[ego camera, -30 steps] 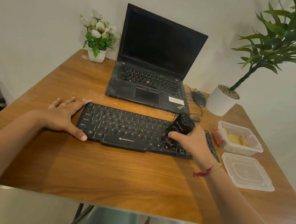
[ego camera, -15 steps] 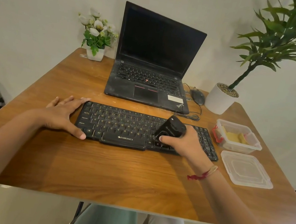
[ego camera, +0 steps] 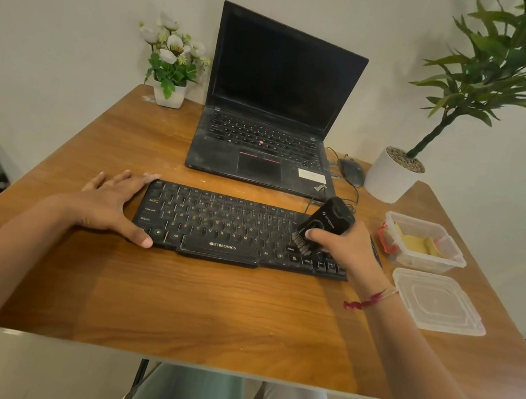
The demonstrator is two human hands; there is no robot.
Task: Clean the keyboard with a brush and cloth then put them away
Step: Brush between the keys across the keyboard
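Head view of a wooden tabletop (ego camera: 205, 303) during keyboard cleaning.

A black keyboard (ego camera: 223, 224) lies across the middle of the tabletop, parallel to its near edge. The left hand (ego camera: 110, 204) lies flat at the keyboard's left end with fingers straight and slightly spread; the fingertips touch the far-left corner of the keyboard and the thumb rests at its near-left corner. The right hand (ego camera: 346, 249) is curled around a black brush (ego camera: 326, 221), whose body tilts away from the person while its bristles (pale, short) meet the keys in the right part of the keyboard. A red thread (ego camera: 366, 300) circles the right wrist.

Behind the keyboard an open laptop (ego camera: 267, 114) with a dark screen stands toward the far edge. A small pot of white flowers (ego camera: 168, 93) occupies the far-left corner. A mouse (ego camera: 351, 171) lies just right of the laptop, next to a white planter (ego camera: 391, 176) holding a tall green plant near the far-right corner. Along the right edge sits a clear plastic container (ego camera: 429, 262) holding a yellow cloth (ego camera: 418, 245), with its lid (ego camera: 437, 302) lying flat just nearer the person.
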